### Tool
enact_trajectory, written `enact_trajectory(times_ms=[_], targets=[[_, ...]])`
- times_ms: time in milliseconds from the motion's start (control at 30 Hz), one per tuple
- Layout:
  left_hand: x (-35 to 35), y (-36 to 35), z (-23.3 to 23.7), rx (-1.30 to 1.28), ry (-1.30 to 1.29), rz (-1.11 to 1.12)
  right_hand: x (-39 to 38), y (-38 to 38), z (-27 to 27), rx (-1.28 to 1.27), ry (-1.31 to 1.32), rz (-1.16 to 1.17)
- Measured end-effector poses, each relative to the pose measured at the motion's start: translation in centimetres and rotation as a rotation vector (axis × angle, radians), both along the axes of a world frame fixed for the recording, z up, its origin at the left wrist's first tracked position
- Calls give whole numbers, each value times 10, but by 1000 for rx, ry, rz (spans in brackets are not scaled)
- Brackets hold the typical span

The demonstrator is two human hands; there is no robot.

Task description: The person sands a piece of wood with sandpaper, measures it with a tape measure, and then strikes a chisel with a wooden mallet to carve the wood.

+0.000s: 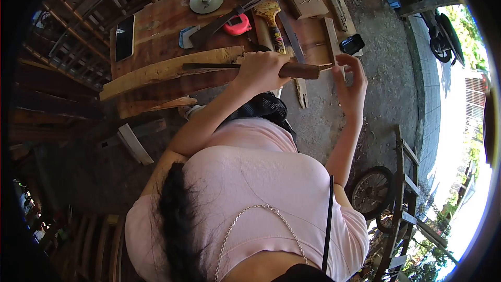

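My left hand (262, 71) is closed around a tool with a brown wooden handle (303, 71). A narrow dark blade (211, 66) sticks out on the left side of that hand. Close to the handle's right end, my right hand (350, 84) has thumb and fingers curled together. A thin pale strip (326, 66) runs between the handle and those fingertips; what exactly they pinch is too small to make out. Both hands are above the near edge of a wooden table (156, 21). A long rough wood piece (172, 71) lies along that edge, behind the blade.
On the table are a phone (124, 38), a metal disc (206, 1), a pink tape measure (237, 24), a yellow-stained paintbrush (269, 11), a wooden block (306, 3) and a glossy black object (352, 44). A wheel (371, 192) and wooden frame (409, 183) stand at right.
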State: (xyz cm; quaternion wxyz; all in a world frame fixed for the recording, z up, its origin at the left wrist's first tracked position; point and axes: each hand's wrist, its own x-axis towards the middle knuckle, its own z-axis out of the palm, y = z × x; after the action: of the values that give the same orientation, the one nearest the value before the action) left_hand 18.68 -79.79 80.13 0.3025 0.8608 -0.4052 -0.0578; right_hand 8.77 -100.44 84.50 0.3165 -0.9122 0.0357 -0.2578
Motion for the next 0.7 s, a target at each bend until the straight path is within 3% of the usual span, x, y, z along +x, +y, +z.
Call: enact_trajectory(times_ms=[167, 267, 400, 633, 700], targets=[[1, 1, -1, -38, 0, 46, 3, -21, -38, 90, 252, -287], [1, 1, -3, -52, -2, 57, 8, -47, -74, -256, 395, -465], [2, 1, -4, -33, -7, 53, 20, -48, -108, -232, 551, -479], [3, 3, -3, -20, -8, 93, 15, -43, -92, -154, 456, -494], [5, 3, -4, -20, -9, 105, 4, -29, -73, 7, 153, -491]])
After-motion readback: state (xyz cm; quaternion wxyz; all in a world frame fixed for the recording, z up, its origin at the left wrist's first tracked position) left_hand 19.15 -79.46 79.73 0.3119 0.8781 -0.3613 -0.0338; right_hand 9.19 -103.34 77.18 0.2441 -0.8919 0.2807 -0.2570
